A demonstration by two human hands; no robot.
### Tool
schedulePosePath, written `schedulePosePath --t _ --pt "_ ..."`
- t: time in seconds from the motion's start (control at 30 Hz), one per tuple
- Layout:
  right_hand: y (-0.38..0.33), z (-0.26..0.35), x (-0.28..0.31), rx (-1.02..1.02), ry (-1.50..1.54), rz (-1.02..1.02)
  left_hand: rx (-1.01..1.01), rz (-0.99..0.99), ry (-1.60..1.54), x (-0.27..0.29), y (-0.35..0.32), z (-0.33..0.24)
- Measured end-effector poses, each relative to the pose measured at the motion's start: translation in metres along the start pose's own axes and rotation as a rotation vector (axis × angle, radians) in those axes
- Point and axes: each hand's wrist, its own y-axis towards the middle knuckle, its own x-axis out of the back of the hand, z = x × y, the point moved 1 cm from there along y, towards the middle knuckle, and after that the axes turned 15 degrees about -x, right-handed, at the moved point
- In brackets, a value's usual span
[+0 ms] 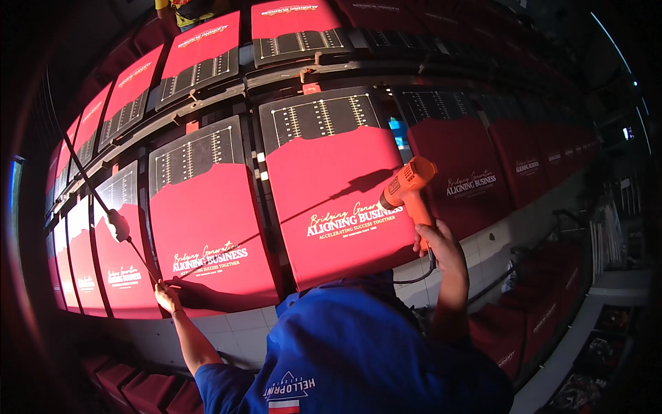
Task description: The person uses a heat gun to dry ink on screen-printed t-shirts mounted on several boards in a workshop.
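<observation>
My right hand is wrapped round the handle of an orange heat gun. Its nozzle points left and down, just above the white and yellow print on a red T-shirt. That shirt is stretched over a black board with white ruler marks. Off to the left, my left hand pinches a black power cord near the lower edge of another red shirt. The cord hangs from the upper left, with a thick connector partway along it.
Rows of boards with printed red shirts curve along both sides of a metal rail. A person in yellow stands beyond the far row. More red fabric lies at lower right, beside a grey ledge. Pale floor tiles show below.
</observation>
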Motion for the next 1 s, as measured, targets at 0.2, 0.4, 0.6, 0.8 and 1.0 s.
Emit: schedulePosePath --t 0.2,0.4,0.6,0.8,1.0 --pt "0.008 0.003 -0.004 0.024 -0.049 0.052 0.076 0.127 -0.085 -0.010 -0.015 0.011" --pt "0.007 0.005 -0.014 0.037 -0.105 0.095 0.043 0.105 -0.099 -0.013 -0.020 0.015" --pt "-0.004 0.002 -0.030 0.032 -0.151 0.080 0.007 0.080 -0.079 -0.015 -0.021 0.015" --pt "-0.003 0.001 -0.037 0.023 -0.147 0.157 -0.029 0.044 -0.036 -0.021 -0.020 0.020" --pt "-0.002 0.002 -0.042 0.002 -0.151 0.196 -0.027 0.046 -0.039 -0.018 -0.022 0.019"
